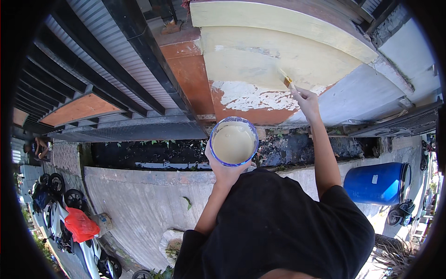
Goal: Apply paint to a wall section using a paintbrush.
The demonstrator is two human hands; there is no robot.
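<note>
My left hand [224,170] is wrapped round a paint can [233,162] with a paint-smeared blue rim, held upright in front of my body. Cream paint [233,141] fills much of it. With my right arm stretched out, my right hand [306,100] grips a paintbrush [288,83], its bristles against the wall [251,51]. Cream paint covers the wall's upper part, with some greyish patches showing through. Lower down, peeling white paint [251,95] lies over orange-brown.
A dark ditch [176,153] runs along the wall's foot, beside concrete paving [139,190]. On the right lies a blue barrel [374,183]. Motorcycles [60,218] and a red plastic bag [81,224] are at left, with a person [39,148] farther off. A black metal gate [130,51] adjoins the wall.
</note>
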